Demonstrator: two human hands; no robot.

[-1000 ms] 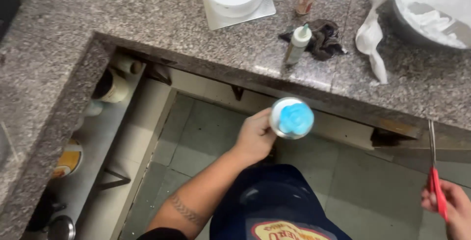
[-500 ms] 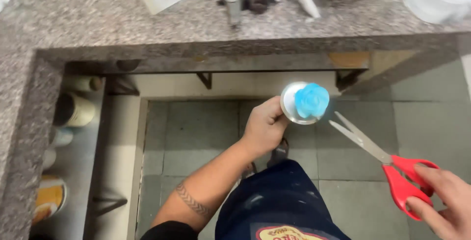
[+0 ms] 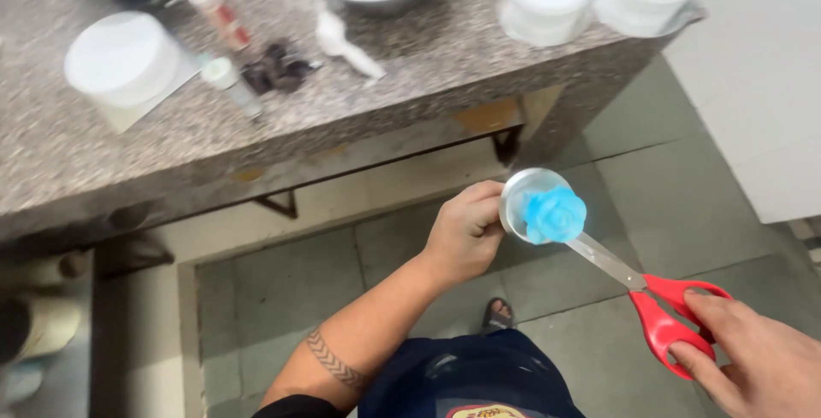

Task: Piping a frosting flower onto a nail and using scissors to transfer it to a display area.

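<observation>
The left hand (image 3: pixel 466 234) is closed around the stem of a small round metal disc (image 3: pixel 523 196) and holds it out over the floor (image 3: pixel 282 298), in front of the counter (image 3: pixel 410 67). A blue icing flower (image 3: pixel 554 213) sits on the disc. The disc is tipped toward the face, so the flower is easy to see. The right hand (image 3: pixel 753 358) has its fingers in the red scissors (image 3: pixel 663 307). The blades look nearly shut and slide in just under the flower, as if to lift it. White cakes (image 3: pixel 120 63) wait on the counter.
</observation>
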